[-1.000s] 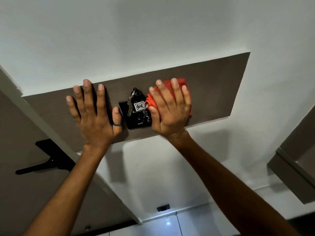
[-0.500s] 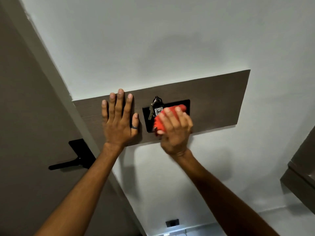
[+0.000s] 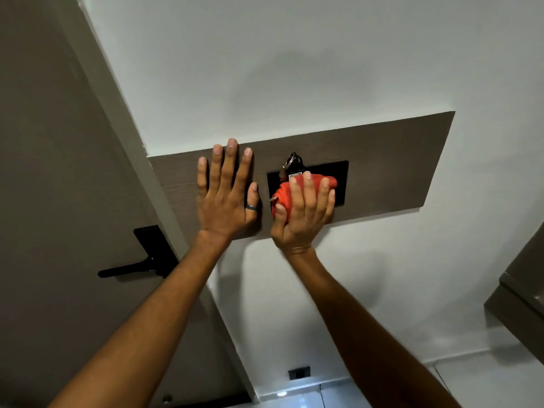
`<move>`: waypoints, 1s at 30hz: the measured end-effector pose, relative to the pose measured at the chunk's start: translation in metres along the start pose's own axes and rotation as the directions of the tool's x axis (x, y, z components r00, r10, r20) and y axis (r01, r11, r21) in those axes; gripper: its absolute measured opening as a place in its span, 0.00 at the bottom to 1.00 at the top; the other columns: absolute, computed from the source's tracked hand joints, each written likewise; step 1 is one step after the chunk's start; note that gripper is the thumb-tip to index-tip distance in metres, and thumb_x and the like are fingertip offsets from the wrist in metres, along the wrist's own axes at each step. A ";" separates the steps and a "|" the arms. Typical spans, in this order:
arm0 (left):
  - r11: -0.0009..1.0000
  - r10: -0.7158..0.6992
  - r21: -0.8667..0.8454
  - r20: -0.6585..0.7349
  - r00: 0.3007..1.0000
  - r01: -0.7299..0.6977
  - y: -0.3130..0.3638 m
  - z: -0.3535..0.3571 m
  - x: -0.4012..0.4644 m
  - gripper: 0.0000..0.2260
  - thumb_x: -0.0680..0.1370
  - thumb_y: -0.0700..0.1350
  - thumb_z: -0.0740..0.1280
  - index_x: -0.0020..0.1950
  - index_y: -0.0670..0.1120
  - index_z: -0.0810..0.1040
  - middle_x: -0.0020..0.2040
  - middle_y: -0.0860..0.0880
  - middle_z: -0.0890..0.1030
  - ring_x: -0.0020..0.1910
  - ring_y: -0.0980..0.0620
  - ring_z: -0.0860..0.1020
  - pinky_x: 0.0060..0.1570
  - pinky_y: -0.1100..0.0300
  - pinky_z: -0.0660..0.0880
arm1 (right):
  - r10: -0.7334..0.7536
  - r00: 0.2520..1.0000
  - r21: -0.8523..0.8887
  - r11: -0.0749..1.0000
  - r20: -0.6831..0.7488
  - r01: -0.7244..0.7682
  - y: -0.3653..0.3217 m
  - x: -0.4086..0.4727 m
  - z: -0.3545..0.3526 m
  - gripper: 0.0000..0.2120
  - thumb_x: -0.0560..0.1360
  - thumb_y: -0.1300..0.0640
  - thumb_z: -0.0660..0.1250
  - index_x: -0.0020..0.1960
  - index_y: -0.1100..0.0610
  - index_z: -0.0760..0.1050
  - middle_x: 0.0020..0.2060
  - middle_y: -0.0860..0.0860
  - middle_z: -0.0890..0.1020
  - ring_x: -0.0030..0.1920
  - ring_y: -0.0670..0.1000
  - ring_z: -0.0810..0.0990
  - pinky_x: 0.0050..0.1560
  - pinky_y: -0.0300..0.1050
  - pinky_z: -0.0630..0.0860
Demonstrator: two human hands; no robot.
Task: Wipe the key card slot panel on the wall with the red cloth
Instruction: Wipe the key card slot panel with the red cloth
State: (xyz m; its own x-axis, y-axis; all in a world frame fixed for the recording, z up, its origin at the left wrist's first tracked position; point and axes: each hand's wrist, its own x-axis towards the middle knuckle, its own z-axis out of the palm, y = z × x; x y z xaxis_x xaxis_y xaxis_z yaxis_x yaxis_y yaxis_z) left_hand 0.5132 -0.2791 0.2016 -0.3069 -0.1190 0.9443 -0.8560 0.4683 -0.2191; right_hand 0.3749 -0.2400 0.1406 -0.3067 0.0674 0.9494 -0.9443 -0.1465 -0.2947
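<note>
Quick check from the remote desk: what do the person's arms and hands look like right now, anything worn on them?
Both forearms are bare, with no sleeves, watch or gloves in view. The left hand wears one plain dark grey ring on the thumb. The right hand shows no ring or other marking, though some of its fingers are partly hidden. Fingernails on both hands look short and unpainted.

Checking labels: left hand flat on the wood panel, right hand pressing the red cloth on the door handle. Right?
Not the door handle. The head view shows the right hand pressing the red cloth on the black key card panel. The left hand is flat on the wood panel.
</note>
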 end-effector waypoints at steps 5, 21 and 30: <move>1.000 0.006 -0.006 -0.001 1.000 -0.006 0.000 0.002 -0.003 0.27 0.84 0.51 0.58 0.82 0.45 0.61 0.82 0.44 0.56 0.84 0.48 0.45 0.82 0.45 0.45 | -0.290 0.956 0.014 0.957 0.054 0.289 0.024 -0.003 0.001 0.22 0.85 0.45 0.54 0.75 0.53 0.69 0.74 0.53 0.71 0.83 0.56 0.57 0.83 0.57 0.54; 1.000 0.017 0.013 -0.010 1.000 -0.017 0.000 0.004 -0.003 0.28 0.85 0.51 0.57 0.84 0.46 0.57 0.84 0.48 0.42 0.83 0.47 0.43 0.82 0.45 0.43 | -0.196 0.979 0.028 0.980 0.052 0.195 0.026 0.001 -0.003 0.22 0.84 0.45 0.54 0.72 0.53 0.73 0.71 0.54 0.74 0.79 0.58 0.63 0.80 0.56 0.59; 1.000 0.001 -0.010 -0.004 1.000 -0.001 0.003 0.004 -0.005 0.28 0.84 0.51 0.56 0.84 0.47 0.56 0.85 0.46 0.46 0.84 0.46 0.47 0.82 0.44 0.45 | -0.007 0.997 0.035 0.999 0.081 0.004 0.056 0.011 -0.017 0.24 0.84 0.45 0.50 0.75 0.52 0.69 0.74 0.55 0.73 0.82 0.57 0.59 0.80 0.59 0.58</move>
State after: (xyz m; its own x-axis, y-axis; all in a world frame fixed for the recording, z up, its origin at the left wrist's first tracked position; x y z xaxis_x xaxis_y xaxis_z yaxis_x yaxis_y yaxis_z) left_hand 0.5103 -0.2808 0.1948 -0.3064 -0.1150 0.9449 -0.8513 0.4773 -0.2180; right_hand 0.3162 -0.2303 0.1328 -0.2894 -0.0121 0.9571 -0.9408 -0.1809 -0.2867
